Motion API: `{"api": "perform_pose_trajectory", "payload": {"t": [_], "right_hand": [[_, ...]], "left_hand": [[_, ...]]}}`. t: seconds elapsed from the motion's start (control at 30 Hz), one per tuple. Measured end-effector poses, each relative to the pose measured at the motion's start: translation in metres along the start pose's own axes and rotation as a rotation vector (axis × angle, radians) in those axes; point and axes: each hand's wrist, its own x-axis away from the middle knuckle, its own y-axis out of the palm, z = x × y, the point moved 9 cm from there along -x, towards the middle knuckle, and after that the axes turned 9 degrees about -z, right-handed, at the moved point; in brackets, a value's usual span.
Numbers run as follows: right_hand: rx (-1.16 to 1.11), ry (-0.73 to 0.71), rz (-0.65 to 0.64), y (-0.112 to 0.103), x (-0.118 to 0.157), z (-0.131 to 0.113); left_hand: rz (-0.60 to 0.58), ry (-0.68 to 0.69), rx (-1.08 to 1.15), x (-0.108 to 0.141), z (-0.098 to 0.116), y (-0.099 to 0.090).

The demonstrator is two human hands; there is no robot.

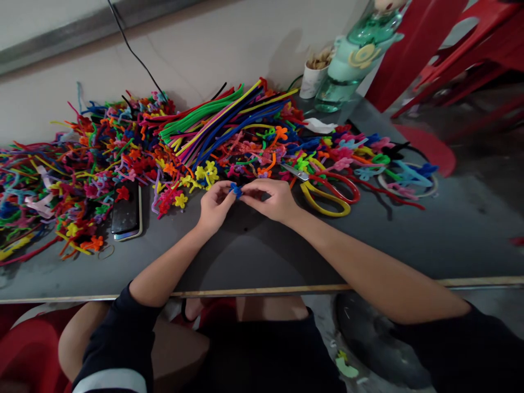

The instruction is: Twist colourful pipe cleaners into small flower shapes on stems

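Note:
Between my two hands is a small blue pipe-cleaner flower (236, 190), held above the table near its middle. My left hand (215, 203) pinches it from the left with thumb and forefinger. From the right, the fingertips of my right hand (273, 197) close on the same flower. Its lower part is hidden by my fingers. Just beyond my hands lie yellow pipe-cleaner flowers (207, 173). Scissors (327, 191) with one red and one yellow handle rest to the right of my right hand.
A heap of coloured pipe cleaners and flowers (114, 142) spreads along the wall, with a bundle of straight pipe cleaners (221, 123) on top. A phone (126, 213) lies at left. A paper cup (313, 81) and a teal bottle (347, 63) stand at the back right.

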Motion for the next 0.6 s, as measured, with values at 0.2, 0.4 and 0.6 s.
{"api": "perform_pose_trajectory", "payload": {"t": [0.2,0.4,0.6], "right_hand": [[0.019,0.001,-0.024,0.003,0.002,0.001],[0.144,-0.053,-0.025,0.004,0.004,-0.004],[0.157,-0.017,0.068,-0.006,0.0,-0.007]], "left_hand": [[0.021,-0.024,-0.038,0.0,-0.005,-0.002],[-0.032,-0.004,-0.047,0.002,-0.002,0.003],[-0.003,0.011,-0.141,0.003,0.004,0.001]]}}
